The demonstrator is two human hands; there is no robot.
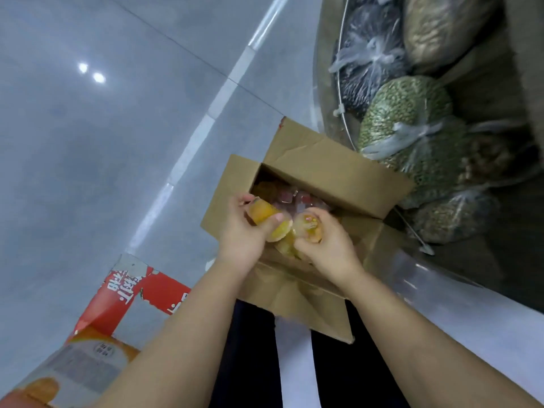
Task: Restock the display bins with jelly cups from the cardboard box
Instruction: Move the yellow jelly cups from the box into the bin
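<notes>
- Head view looks down two bare forearms reaching forward into an open cardboard box (329,175) on the pale floor.
- Left hand (244,231) is curled, thumb and fingers clamped on orange jelly cups (265,214), held just above the box opening.
- Right hand (329,245) is turned palm inward, fingers wrapped round a yellowish jelly cup (309,226), touching the left hand's load.
- More cups (294,198) lie inside the box.
- Bagged beans (403,113) fill a bin to the right.

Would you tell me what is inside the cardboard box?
The box holds jelly cups, orange and reddish. The left hand and right hand each grip some, hiding those beneath.
</notes>
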